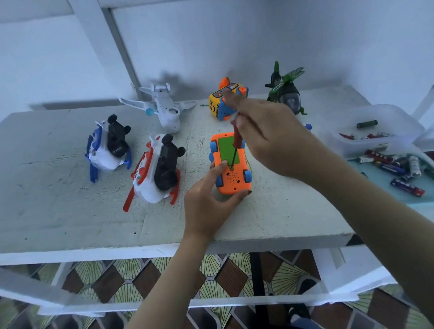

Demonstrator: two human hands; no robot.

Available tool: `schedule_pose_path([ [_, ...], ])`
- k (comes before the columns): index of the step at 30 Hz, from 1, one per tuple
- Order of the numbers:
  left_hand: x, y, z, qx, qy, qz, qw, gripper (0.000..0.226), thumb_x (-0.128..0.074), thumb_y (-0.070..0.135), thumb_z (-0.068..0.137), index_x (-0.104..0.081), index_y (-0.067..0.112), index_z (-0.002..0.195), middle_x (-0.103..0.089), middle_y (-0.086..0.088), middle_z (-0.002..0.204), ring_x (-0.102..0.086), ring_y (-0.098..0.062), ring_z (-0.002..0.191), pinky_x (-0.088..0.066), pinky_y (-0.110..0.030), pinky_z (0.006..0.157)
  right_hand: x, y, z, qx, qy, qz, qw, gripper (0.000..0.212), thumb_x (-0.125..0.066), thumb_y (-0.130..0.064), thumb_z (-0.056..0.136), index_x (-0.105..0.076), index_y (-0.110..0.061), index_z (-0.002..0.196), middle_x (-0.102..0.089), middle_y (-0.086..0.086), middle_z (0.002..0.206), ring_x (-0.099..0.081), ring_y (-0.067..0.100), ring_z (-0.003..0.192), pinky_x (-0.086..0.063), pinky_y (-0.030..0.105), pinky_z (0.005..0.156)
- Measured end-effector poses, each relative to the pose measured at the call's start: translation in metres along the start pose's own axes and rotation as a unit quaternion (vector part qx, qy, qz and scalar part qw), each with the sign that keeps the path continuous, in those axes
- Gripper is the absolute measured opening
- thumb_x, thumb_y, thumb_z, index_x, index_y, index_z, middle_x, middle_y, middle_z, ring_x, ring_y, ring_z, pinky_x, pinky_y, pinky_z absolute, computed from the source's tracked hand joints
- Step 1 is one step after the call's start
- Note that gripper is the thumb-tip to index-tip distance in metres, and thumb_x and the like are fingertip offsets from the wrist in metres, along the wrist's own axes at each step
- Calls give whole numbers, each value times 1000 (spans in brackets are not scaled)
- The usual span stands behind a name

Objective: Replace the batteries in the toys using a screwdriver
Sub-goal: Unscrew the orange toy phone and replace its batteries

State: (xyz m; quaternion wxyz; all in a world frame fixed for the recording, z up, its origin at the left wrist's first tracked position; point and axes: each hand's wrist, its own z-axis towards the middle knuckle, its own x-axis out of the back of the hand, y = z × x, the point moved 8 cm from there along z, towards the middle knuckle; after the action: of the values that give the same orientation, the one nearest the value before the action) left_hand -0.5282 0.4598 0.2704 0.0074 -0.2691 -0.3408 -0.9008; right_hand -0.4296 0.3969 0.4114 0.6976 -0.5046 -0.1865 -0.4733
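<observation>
On the white table [46, 202], the orange toy car [234, 183] lies belly-up. The left hand [208, 203] grips its near end. Above it, the right hand [273, 139] curls round the red screwdriver [237, 139], whose tip is at the near edge of the green cover [225, 148]. Loose batteries [401, 169] lie well to its right.

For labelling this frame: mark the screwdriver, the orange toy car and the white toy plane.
screwdriver [237, 138], head view, on its red handle.
orange toy car [233, 178], head view, on the speaker holes of its underside.
white toy plane [165, 107], head view, on the fuselage.
</observation>
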Motion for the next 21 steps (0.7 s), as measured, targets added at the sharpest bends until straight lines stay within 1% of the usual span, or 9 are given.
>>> schedule_pose_path([
  [3,0,1,0,-1,0,-1,1000,73,-68,56,72,-63,6,124,-71,-10,108,-64,-10,87,-58,-28,65,2,-5,-1,18,-19,39,999,39,-51,-12,97,-51,-14,137,-64,-10,93,-61,-3,78,-47,9,79],
  [5,0,1,0,0,0,-5,1000,72,-69,56,72,-63,6,124,-71,-9,108,-64,-11,86,-58,-29,64,5,-10,-2,40,-3,54,998,32,-58,-13,94,-63,-15,125,-70,-6,96,-65,3,81,-50,14,81],
  [9,0,1,0,1,1,-1,1000,72,-68,57,72,-63,6,124,-72,-7,106,-63,-7,85,-57,-26,64,13,-17,-1,67,42,-57,995,27,-63,-35,87,-72,-9,88,-70,6,70,-64,18,62,-49,32,60],
  [12,1,0,0,4,0,-1,1000,73,-68,58,72,-63,7,124,-72,-7,106,-65,-10,83,-58,-28,63,12,-17,-1,31,59,-168,984,46,-57,-51,89,-54,-10,70,-57,4,57,-51,21,51,-35,25,47],
  [14,1,0,0,4,3,-3,1000,72,-69,57,72,-63,6,123,-72,-7,106,-68,-13,83,-59,-29,63,7,-13,-3,-11,59,-228,972,47,-40,-59,93,-48,-15,77,-60,3,62,-54,21,54,-36,25,49],
  [16,2,0,0,3,5,-3,1000,71,-69,56,72,-64,6,122,-73,-7,104,-69,-15,81,-59,-30,63,4,-8,-7,-47,64,-252,964,48,-28,-56,97,-50,-13,103,-64,2,79,-55,19,64,-35,30,53],
  [18,2,-1,0,6,3,-6,1000,72,-69,56,72,-64,6,122,-72,-7,106,-69,-14,83,-60,-31,64,3,-1,-8,-69,45,-175,981,50,-27,-44,101,-36,-12,140,-63,3,104,-53,15,79,-34,31,62],
  [20,2,0,0,7,3,-7,1000,72,-69,57,72,-63,7,123,-72,-7,109,-68,-13,86,-59,-29,66,1,5,-6,-72,0,-43,996,53,-31,-29,103,-16,-13,152,-58,5,122,-55,9,97,-37,22,76],
  [21,2,0,0,5,3,-6,1000,72,-68,57,72,-63,6,123,-72,-8,110,-67,-11,86,-59,-28,66,0,5,-6,-60,-13,-3,998,53,-35,-22,103,-17,-13,152,-61,4,115,-55,3,95,-36,13,76],
])
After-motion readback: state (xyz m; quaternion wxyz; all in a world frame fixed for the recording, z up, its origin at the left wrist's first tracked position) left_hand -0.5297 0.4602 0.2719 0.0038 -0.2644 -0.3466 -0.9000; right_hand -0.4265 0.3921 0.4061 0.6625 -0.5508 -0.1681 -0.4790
